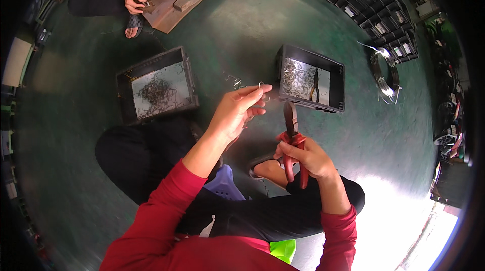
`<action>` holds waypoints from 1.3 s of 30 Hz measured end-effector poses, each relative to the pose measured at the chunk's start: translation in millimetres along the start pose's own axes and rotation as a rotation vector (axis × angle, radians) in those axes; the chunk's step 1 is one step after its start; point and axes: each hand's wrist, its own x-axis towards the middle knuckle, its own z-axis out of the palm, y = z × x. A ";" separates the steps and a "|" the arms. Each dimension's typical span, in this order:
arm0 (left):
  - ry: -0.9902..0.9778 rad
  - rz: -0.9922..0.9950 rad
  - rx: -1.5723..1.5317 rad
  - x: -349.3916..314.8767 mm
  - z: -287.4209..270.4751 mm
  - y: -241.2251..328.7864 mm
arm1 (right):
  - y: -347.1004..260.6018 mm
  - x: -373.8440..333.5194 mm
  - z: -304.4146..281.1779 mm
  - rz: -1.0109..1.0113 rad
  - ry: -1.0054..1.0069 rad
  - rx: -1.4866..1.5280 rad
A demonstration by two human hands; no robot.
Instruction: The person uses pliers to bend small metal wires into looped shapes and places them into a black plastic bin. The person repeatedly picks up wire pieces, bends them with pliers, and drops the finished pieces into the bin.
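Note:
My left hand (236, 110) is raised in front of me, its thumb and forefinger pinching a small bent wire piece (261, 84). In my right hand (312, 158) is a pair of pliers (291, 119) with red handles, jaws pointing away from me; whether the jaws are parted is hard to make out. The pliers are apart from the wire piece. Beyond my hands stands a black crate (340, 89) with many small wire pieces and a second pair of pliers (316, 83) inside. Another black crate (191, 81), at the left, holds a heap of wire pieces (157, 94).
A few loose wire bits (233, 81) lie on the green floor between the crates. To the right is a wire coil (386, 74), near stacked black crates (371, 3). At the far left another person's hand (134, 2) works beside a brown board (164, 21). A purple plastic stool (225, 184) is below me.

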 end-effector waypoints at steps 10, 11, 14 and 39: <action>0.077 0.249 0.064 -4.3 17.8 -13.8 | 9.1 8.6 14.2 -0.003 -0.270 0.413; 0.073 0.268 0.079 -5.3 18.9 -14.7 | 9.0 7.8 14.6 -0.002 -0.277 0.420; 0.066 0.292 0.093 -7.6 20.9 -16.5 | 7.8 4.9 16.4 -0.017 -0.277 0.456; -0.255 -0.040 0.593 -20.0 9.7 22.7 | 10.9 1.3 16.7 -0.189 0.320 -0.423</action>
